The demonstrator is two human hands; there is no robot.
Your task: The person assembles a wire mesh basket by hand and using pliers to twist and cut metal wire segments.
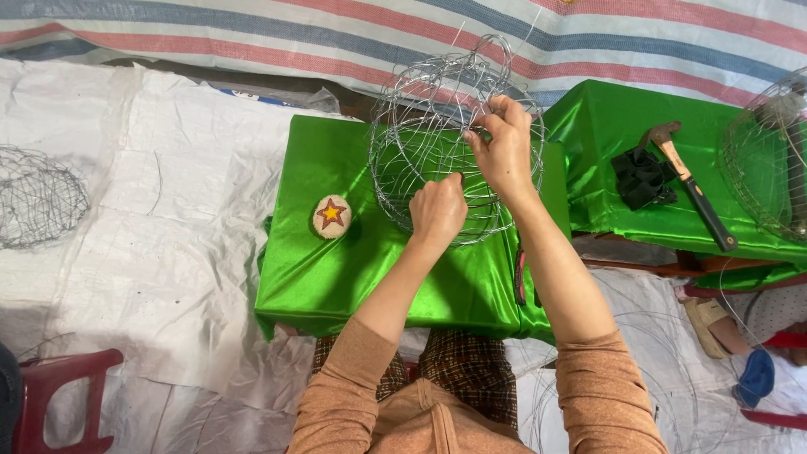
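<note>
Silver wire formed an open basket that stood on a table draped in shiny green cloth. The basket lay tipped, its long axis running away from the person, with its round mouth facing back toward them and its narrower, looser end pointing toward the striped tarpaulin behind. Stray wire ends stuck up from the top.

A small round disc, pale with a red star and yellow centre, lay flat on the cloth just left of the basket. No other label or sign could be made out.

The left hand was closed into a loose fist at the basket's near rim, its fingers curled around wire there. The right hand reached higher, on the upper right side of the basket, with fingers bent and pinching a wire strand between thumb and fingertips.

On a second green-covered table to the right lay a hammer with a wooden and black handle, beside a black object. Another wire basket sat at the far right edge, and one more lay on the white sheet at the left. A red plastic stool stood at the lower left.
</note>
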